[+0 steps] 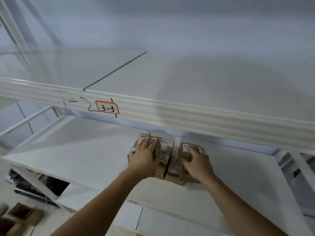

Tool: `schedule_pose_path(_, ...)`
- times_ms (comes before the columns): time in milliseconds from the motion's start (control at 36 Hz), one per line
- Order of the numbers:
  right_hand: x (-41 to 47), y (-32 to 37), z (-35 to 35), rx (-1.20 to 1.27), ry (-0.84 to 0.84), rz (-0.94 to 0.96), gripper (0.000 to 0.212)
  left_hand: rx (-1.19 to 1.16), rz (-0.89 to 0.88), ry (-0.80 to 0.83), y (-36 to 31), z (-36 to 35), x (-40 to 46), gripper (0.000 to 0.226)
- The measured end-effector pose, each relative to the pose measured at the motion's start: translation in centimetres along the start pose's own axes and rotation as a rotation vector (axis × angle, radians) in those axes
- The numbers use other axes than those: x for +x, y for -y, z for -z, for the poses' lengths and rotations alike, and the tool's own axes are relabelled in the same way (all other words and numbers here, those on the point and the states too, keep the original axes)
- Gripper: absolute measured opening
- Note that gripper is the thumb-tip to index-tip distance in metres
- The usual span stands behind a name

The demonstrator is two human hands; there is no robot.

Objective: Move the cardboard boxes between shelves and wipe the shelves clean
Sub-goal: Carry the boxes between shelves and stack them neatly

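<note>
Several small cardboard boxes [167, 156] with white labels and handwritten numbers stand in a tight group on the white middle shelf [85, 155]. My left hand [144, 159] lies over the left box, fingers spread across its top and side. My right hand [197, 160] grips the right box [185, 153], fingers curled over its top. Both forearms reach in from the bottom of the view. No cloth is in sight.
The white upper shelf [187, 77] is bare, and its front beam [204, 118] carries a red-edged tag reading 3-3 [107, 107]. A lower shelf board [170, 223] sits beneath. Dark clutter and brown boxes [18, 217] lie on the floor at lower left. A metal upright [296, 166] stands right.
</note>
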State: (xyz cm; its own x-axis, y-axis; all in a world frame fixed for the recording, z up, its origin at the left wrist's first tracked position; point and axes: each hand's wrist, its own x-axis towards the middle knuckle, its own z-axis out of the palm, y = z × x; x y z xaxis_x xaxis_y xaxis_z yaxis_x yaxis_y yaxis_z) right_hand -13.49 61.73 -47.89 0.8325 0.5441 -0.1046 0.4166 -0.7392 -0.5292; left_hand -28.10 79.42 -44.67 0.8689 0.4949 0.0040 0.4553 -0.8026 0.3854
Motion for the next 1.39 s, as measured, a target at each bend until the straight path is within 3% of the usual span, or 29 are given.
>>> schedule_pose_path(250,2.3,3.0,-2.1,-0.004,-0.031,-0.08,0.065,0.002,-0.037,0.003,2.1,0.5,5.3,0.038)
schedule_pose_path(722,2.8,4.4,-5.5,0.01,-0.078,-0.134,0.065,0.013,-0.07,0.106,4.2,0.8,7.9,0.03)
schedule_pose_path(889,2.6,3.8,-5.3,0.074,-0.085,-0.14,0.067,0.011,-0.107,0.188,3.9,0.2,8.2,0.033)
schedule_pose_path(1139,2.2,3.9,-4.6,0.061,-0.1,-0.11,0.058,0.022,-0.159,0.144,4.5,1.1,7.7,0.032)
schedule_pose_path(1389,-0.5,4.7,-2.6,-0.015,-0.135,-0.055,0.059,0.069,-0.268,0.089,4.9,2.8,7.2,0.05)
